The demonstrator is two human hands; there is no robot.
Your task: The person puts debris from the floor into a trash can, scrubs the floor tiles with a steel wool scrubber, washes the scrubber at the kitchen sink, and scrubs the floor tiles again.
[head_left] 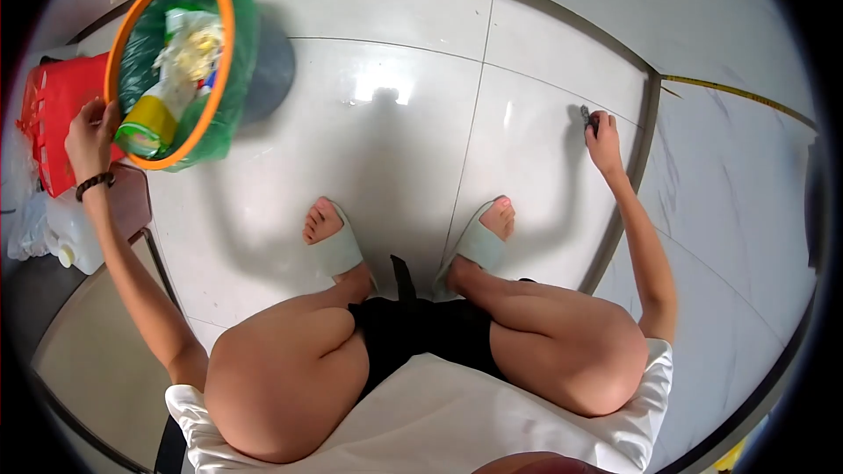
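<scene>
While the left hand pinches the orange plastic ring of a round grey bin, the right hand has its fingers around a small, dark, lumpy thing. The bin is out front on the left, near a bright red plastic bag. It should be light, since it seems to hold mostly wrappers and paper. The ring looks stiff and good to grab; the thin green plastic liner looks soft and slippery. The bin's open mouth faces up and left, and its long line runs from there right, to its bottom.
</scene>
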